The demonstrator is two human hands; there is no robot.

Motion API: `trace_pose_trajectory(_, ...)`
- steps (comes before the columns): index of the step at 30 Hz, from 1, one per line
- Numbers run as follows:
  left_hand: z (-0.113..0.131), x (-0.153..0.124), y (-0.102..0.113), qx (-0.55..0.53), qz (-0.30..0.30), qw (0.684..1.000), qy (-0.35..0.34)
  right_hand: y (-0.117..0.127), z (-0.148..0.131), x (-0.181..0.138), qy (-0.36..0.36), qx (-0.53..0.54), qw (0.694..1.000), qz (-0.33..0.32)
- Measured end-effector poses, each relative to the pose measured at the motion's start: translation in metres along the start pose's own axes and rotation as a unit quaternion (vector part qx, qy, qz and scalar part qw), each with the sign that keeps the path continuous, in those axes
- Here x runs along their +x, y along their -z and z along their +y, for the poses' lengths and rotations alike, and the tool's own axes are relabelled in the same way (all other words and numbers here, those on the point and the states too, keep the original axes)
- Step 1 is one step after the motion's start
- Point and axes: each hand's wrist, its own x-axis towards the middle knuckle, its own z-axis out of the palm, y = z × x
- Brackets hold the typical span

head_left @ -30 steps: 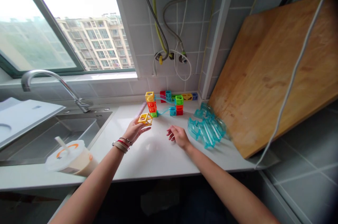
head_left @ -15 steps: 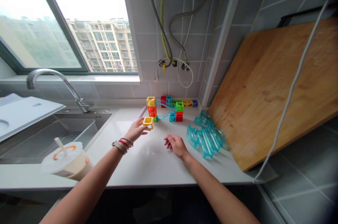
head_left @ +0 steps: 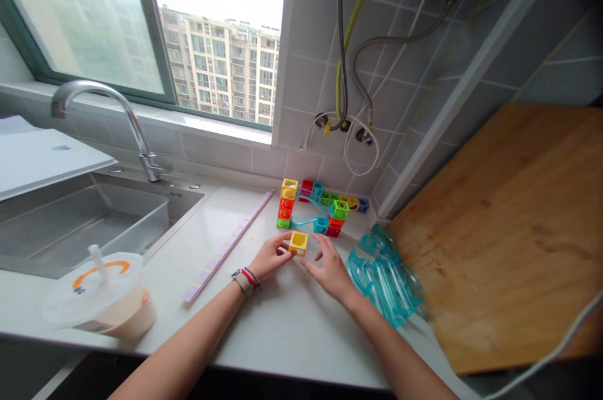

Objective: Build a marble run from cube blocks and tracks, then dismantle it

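Note:
My left hand (head_left: 273, 255) grips a yellow hollow cube block (head_left: 299, 243) by its left side, above the counter. Just right of the block is my right hand (head_left: 328, 265), its thumb and fingers apart around a gap. Behind both hands stands a small marble-run structure: a left column with a yellow block (head_left: 289, 188) over red ones (head_left: 285, 207) and a green base, and a right column topped by a green block (head_left: 340, 208). Clear blue tracks (head_left: 305, 221) link the two columns.
Clear blue track pieces (head_left: 389, 281) are piled at the right, by a leaning wooden board (head_left: 509, 230). A lilac strip (head_left: 230, 246) lies left of my hands. A lidded drink cup (head_left: 106, 293) stands front left, near the sink (head_left: 186, 202). More coloured blocks (head_left: 306, 190) line the back wall.
My left hand has brought the yellow block toward my right hand, which has opened and come close to it. The camera view has tilted and shifted.

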Motion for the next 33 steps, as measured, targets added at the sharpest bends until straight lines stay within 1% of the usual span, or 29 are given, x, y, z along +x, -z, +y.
trace_pose_trajectory(5, 0.001, -0.006, 0.003, -0.013, -0.012, 1.0, -0.005, 0.001, -0.009, 0.024, -0.005, 0.013, 0.998, -0.061)
trace_pose_trajectory(7, 0.004, -0.007, 0.003, -0.019, -0.005, 1.0, -0.007, 0.009, -0.015, 0.032, -0.01, 0.034, 0.996, -0.08)
trace_pose_trajectory(9, 0.006, -0.007, 0.003, -0.02, 0.009, 1.0, -0.008, 0.022, -0.023, 0.047, -0.013, 0.063, 0.994, -0.084)
trace_pose_trajectory(11, 0.007, -0.007, 0.004, -0.002, 0.027, 1.0, -0.005, 0.037, -0.033, 0.07, -0.01, 0.093, 0.993, -0.071)
trace_pose_trajectory(15, 0.004, -0.006, 0.005, 0.046, 0.057, 0.997, 0.008, 0.062, -0.051, 0.119, 0.029, 0.112, 0.993, -0.036)
trace_pose_trajectory(17, 0.001, -0.006, 0.005, 0.052, 0.061, 0.997, 0.009, 0.067, -0.054, 0.133, 0.043, 0.12, 0.992, -0.009)
trace_pose_trajectory(19, -0.001, -0.006, 0.005, 0.057, 0.061, 0.996, 0.007, 0.069, -0.051, 0.137, 0.04, 0.123, 0.991, 0.012)
trace_pose_trajectory(24, 0.0, -0.007, 0.004, 0.071, 0.061, 0.996, 0.001, 0.073, -0.036, 0.123, -0.005, 0.116, 0.993, 0.01)
trace_pose_trajectory(27, 0.001, -0.007, 0.004, 0.077, 0.062, 0.995, -0.001, 0.072, -0.028, 0.099, -0.03, 0.121, 0.992, -0.001)
trace_pose_trajectory(28, 0.002, -0.007, 0.004, 0.079, 0.063, 0.995, -0.001, 0.069, -0.026, 0.087, -0.038, 0.118, 0.992, -0.013)
trace_pose_trajectory(30, 0.002, -0.007, 0.004, 0.083, 0.064, 0.995, -0.002, 0.059, -0.024, 0.059, -0.054, 0.092, 0.993, -0.057)
trace_pose_trajectory(32, 0.002, -0.007, 0.004, 0.087, 0.062, 0.994, -0.002, 0.047, -0.022, 0.028, -0.072, 0.036, 0.99, -0.116)
trace_pose_trajectory(33, 0.002, -0.007, 0.003, 0.089, 0.061, 0.994, -0.003, 0.04, -0.022, 0.014, -0.082, 0.017, 0.988, -0.129)
